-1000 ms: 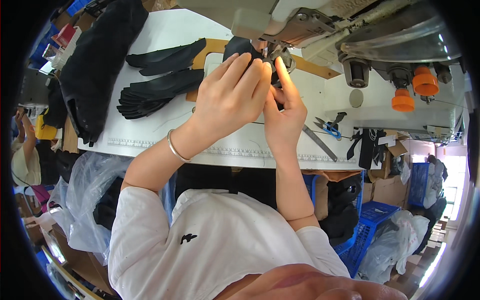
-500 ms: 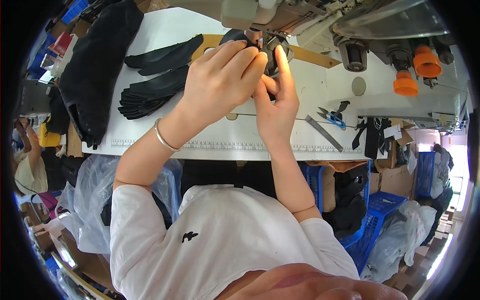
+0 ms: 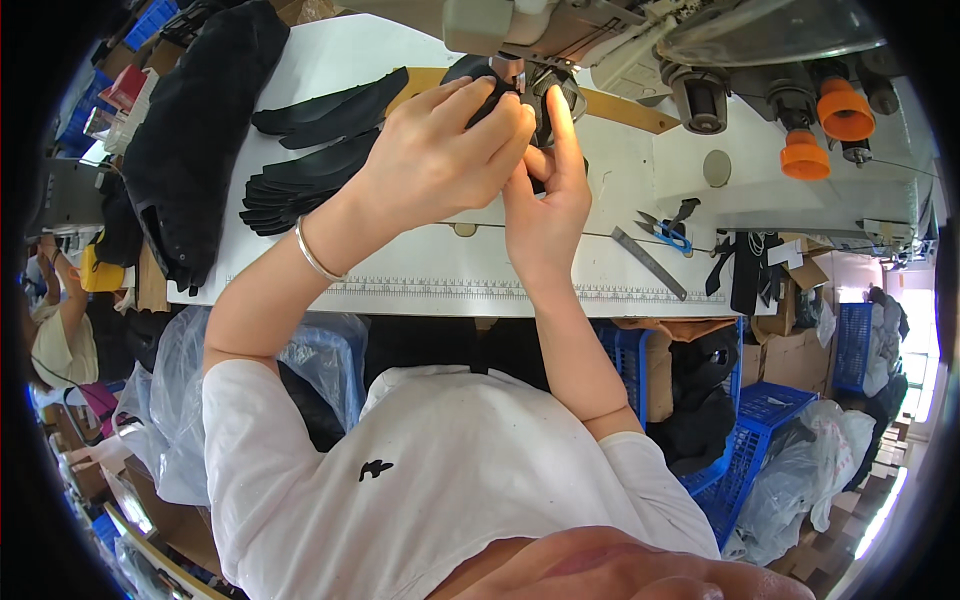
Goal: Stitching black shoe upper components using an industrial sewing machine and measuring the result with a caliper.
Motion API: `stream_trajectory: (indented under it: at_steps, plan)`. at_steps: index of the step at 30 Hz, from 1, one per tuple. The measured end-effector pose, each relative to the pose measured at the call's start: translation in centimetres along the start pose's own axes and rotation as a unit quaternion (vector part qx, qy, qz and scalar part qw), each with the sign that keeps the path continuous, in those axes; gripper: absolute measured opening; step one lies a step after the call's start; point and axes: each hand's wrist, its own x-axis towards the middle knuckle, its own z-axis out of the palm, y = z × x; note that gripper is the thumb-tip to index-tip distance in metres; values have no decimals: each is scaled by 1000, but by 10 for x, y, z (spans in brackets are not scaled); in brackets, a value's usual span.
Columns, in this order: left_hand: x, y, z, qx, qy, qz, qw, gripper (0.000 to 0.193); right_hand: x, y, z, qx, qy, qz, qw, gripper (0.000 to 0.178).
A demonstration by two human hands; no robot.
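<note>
Under the sewing machine head [image 3: 600, 30], a black fabric piece [image 3: 470, 68] lies by the needle area. My left hand [image 3: 440, 150], with a silver bangle on its wrist, is closed on this piece, fingertips bent down. Close beside it, my right hand [image 3: 552, 195] pinches the black fabric near its thumb, while the index finger points up along the machine's lit part. My fingers hide much of the fabric and the needle. Left of my left hand, a fanned stack of black pieces [image 3: 300, 185] lies below several more black strips [image 3: 335, 108].
A bulky black fabric bundle [image 3: 195, 140] covers the table's left side. On the right lie blue-handled scissors [image 3: 668, 234] and a metal ruler [image 3: 648, 263]. Orange-capped spindles [image 3: 805, 157] hang above. Blue crates [image 3: 745, 450] and plastic bags [image 3: 800, 480] stand below right.
My left forearm and elbow have swung a little outward to the left. Both hands stay at the machine with the fabric, shifting only slightly.
</note>
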Motion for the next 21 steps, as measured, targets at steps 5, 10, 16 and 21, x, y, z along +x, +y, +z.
stream_trajectory:
  at_steps: [5,10,16,21]
  plan:
    - [-2,-3,0,6,-9,24,1000,30,1,-5,4,37,21,45,998,71]
    - [-1,-2,2,-5,-2,6,1000,26,1,-3,5,50,23,50,997,71]
    - [-4,-4,4,7,2,35,999,28,1,0,5,29,14,24,999,70]
    - [-2,7,-5,35,-56,38,997,29,3,-5,-3,89,12,52,995,72]
